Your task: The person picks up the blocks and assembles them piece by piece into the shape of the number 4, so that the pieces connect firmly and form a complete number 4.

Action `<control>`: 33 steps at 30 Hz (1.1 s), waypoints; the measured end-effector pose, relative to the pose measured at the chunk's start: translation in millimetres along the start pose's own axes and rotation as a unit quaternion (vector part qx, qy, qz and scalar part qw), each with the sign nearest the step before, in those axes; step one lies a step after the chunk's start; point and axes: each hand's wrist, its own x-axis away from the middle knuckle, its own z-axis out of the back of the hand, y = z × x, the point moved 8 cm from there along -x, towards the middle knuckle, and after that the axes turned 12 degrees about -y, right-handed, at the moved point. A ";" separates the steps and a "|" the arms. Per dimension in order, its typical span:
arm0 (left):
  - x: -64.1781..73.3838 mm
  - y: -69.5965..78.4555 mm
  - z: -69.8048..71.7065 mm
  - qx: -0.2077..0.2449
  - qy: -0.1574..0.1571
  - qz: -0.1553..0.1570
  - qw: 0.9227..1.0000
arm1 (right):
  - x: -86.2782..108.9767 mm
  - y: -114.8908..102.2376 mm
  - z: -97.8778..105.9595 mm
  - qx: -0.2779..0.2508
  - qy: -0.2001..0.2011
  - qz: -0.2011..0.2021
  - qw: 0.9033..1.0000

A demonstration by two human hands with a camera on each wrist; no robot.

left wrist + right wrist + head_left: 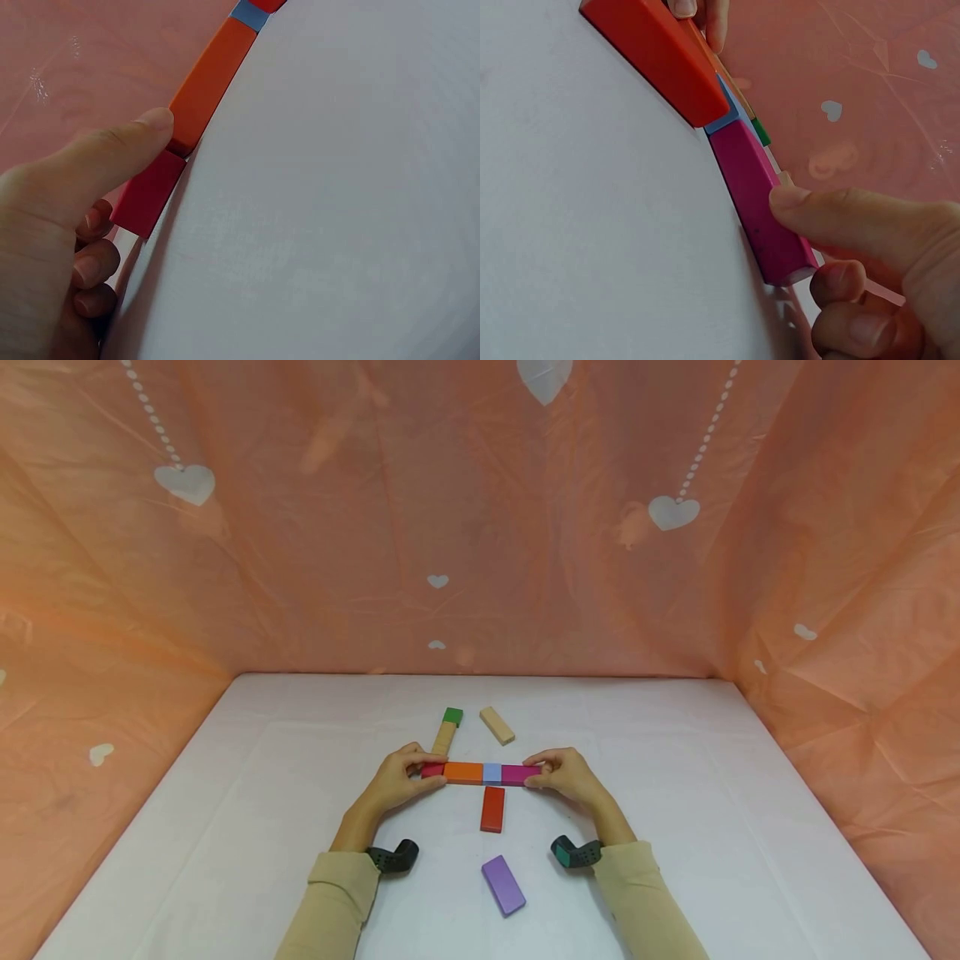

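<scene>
A row of blocks lies end to end across the table: a crimson block [432, 771], an orange block [463, 773], a small light blue block [492, 773] and a magenta block [516, 775]. My left hand [397, 777] pinches the crimson block at the left end, its thumb [142, 146] lying by the joint with the orange block. At the other end, my right hand [567, 775] pinches the magenta block between thumb [832, 214] and fingers. Close in front of the light blue block lies a red block [492, 810], pointing towards me.
Behind the row's left part, a plain wooden block [444, 739] leads away to a green block [453, 717]. Another wooden block [497, 726] lies slanted behind the middle. Between my forearms is a purple block [503, 886]. Orange cloth walls [480, 527] enclose the white table [675, 827].
</scene>
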 end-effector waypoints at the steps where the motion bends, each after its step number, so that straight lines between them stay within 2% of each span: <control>1: 0.0 0.4 0.1 -0.001 0.000 -0.001 1.000 | 0.3 -0.6 -0.3 -0.001 -0.001 0.001 1.000; 14: 1.2 4.3 1.8 -0.004 0.002 -0.010 1.000 | 0.6 -2.1 -1.2 -0.008 -0.007 -0.001 1.000; 33: 0.6 1.8 0.6 -0.009 -0.004 0.002 1.000 | -0.5 1.0 0.9 -0.016 -0.017 0.011 1.000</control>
